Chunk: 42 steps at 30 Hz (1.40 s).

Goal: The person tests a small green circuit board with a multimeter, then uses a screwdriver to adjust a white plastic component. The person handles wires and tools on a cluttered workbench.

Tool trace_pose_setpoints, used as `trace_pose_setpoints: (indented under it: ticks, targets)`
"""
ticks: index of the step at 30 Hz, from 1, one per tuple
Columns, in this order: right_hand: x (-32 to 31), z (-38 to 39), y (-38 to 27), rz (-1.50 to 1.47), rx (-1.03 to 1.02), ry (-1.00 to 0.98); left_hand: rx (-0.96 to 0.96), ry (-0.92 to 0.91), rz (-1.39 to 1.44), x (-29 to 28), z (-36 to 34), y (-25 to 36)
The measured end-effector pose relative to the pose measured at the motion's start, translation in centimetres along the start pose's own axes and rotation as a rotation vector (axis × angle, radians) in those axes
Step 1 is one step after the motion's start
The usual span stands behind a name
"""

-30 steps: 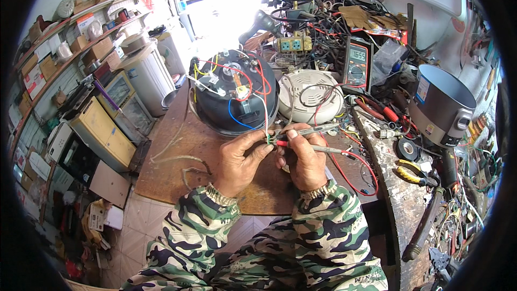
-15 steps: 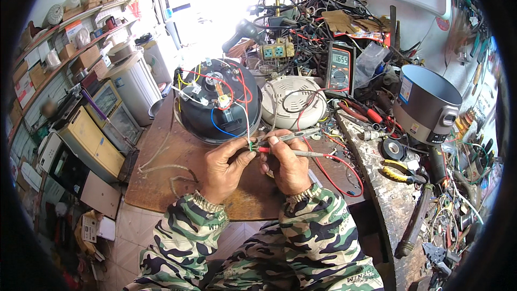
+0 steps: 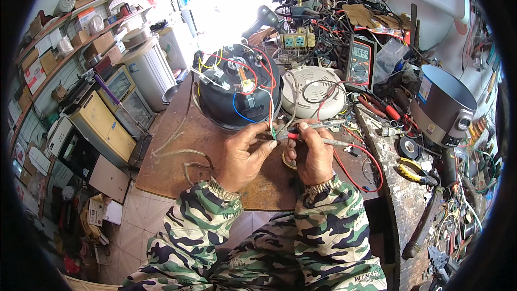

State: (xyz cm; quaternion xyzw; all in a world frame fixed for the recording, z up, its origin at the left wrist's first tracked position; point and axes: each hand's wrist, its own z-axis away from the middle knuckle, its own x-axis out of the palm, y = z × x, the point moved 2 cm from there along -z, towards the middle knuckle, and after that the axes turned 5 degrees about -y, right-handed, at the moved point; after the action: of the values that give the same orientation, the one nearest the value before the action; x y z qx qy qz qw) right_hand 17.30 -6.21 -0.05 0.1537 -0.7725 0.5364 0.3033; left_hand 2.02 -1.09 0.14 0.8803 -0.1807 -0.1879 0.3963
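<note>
My left hand (image 3: 245,159) pinches a thin wire with a green section (image 3: 273,133) in front of an upturned black appliance housing (image 3: 218,102) with coloured wires on it. My right hand (image 3: 315,159) is closed on a pliers-like tool (image 3: 337,143) with two long greyish handles, one red near the front; its metal end meets the wire at my left fingertips, and I cannot make out the exact contact. A cream vented cover (image 3: 309,105) lies behind my right hand. The multimeter (image 3: 358,62) stands behind the cover, its red lead (image 3: 377,167) looping beside my hand.
A wooden bench (image 3: 161,175) is under my hands. To the right are a steel cooker body (image 3: 441,110), black tape (image 3: 409,148), yellow-handled pliers (image 3: 414,172) and scrap parts. A cable heap (image 3: 318,8) and socket block (image 3: 296,40) are behind; shelves (image 3: 64,21) line the left.
My hands stay together at the wire, with only small shifts of the fingers and tool. The whole view has swayed left and back right with my head.
</note>
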Motion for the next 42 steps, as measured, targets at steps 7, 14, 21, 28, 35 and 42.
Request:
trace_pose_setpoints:
  ticks: [7, 14, 21, 28, 35, 42]
  targets:
    - [-0.07, -0.01, 0.20, 0.010, 0.025, 0.019, -0.137, -0.008, 0.198, -0.02, 0.06, 0.01]
    - [-0.16, 0.08, 0.59, 0.067, -0.006, 0.023, -0.124, -0.001, 0.194, 0.21, -0.05, 0.63]
    - [-0.27, 0.25, 0.42, 0.075, 0.005, 0.020, -0.082, -0.007, 0.208, 0.24, -0.19, 0.43]
    - [-0.29, 0.25, 0.39, 0.096, 0.011, -0.014, -0.063, -0.002, 0.170, -0.17, -0.13, -0.10]
    - [-0.07, 0.31, 0.35, 0.091, -0.007, -0.027, -0.062, 0.036, 0.160, 0.02, -0.17, 0.39]
    - [-0.22, 0.15, 0.52, 0.035, 0.001, 0.014, -0.092, 0.023, 0.115, -0.15, -0.13, 0.28]
